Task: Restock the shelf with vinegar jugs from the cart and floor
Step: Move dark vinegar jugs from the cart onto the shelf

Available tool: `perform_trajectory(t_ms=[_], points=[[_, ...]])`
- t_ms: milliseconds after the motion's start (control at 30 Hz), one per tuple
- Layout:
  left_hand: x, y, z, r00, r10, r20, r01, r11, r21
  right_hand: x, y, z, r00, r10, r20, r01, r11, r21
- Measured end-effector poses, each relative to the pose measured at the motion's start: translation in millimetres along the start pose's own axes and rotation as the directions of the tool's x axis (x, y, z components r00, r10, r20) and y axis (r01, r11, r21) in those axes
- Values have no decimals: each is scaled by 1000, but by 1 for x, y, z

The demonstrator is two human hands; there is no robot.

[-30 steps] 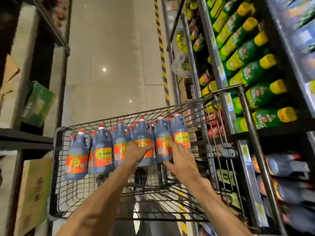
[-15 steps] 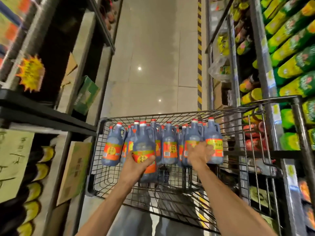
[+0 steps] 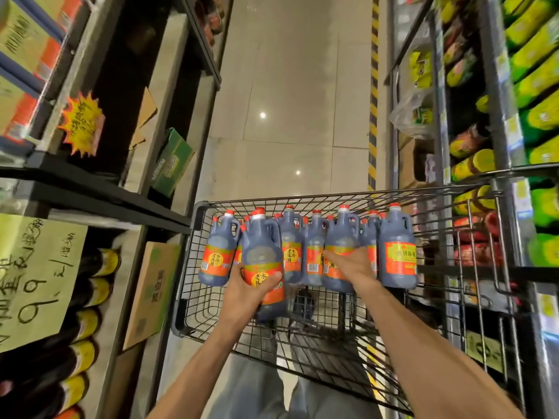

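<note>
A wire shopping cart (image 3: 193,267) stands in a narrow store aisle, its basket holding a crowd of dark vinegar jugs with red caps and orange-red labels. About nine or ten caps show; those at the back overlap, so an exact count cannot be made. The left hand (image 3: 245,293) has its grip clamped on the lifted jug (image 3: 262,261), fingers and thumb wrapped round the label, so that this jug stands nearer the camera than the row. The right hand (image 3: 351,266) has its grip closed round the label of a second jug (image 3: 341,243) in the row. A third jug (image 3: 397,246) stands just beside it on the right, near the cart's raised wire flap, and a fourth jug (image 3: 218,249) stands at the left end of the row.

Shelving hems the cart in on both sides. On the left, a black shelf (image 3: 99,192) carries a yellow starburst tag (image 3: 81,124), a handwritten price sign (image 3: 36,276), dark bottles with yellow caps (image 3: 81,325), a green carton (image 3: 172,161) and a brown carton (image 3: 151,291) leaning by the cart. On the right, green bottles with yellow caps (image 3: 532,83) fill the racks. The floor (image 3: 287,101) is pale glossy tile with two light reflections and a yellow-black hazard stripe (image 3: 373,95) along the right shelving. The person's grey trouser legs show below the cart.
</note>
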State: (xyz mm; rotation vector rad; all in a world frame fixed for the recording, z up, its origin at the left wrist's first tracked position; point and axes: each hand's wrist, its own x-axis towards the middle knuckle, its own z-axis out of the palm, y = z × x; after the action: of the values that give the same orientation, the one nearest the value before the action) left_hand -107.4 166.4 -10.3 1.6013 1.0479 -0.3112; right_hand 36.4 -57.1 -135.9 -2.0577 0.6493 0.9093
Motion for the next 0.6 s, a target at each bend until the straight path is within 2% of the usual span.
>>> perform_trajectory(t_ms=[167, 300, 400, 600], points=[[-4, 13, -6, 996, 56, 62, -59, 997, 39, -66, -17, -18, 992, -97, 82, 88, 990, 111], [-9, 28, -10, 978, 152, 139, -167, 981, 100, -106, -17, -29, 968, -211, 132, 176, 956, 236], [-15, 39, -14, 953, 210, 220, -242, 962, 127, -141, -10, -38, 950, -301, 80, 266, 918, 293], [-43, 59, -17, 861, 333, 384, -411, 901, 141, -225, 18, -59, 934, -351, -71, 349, 851, 392]])
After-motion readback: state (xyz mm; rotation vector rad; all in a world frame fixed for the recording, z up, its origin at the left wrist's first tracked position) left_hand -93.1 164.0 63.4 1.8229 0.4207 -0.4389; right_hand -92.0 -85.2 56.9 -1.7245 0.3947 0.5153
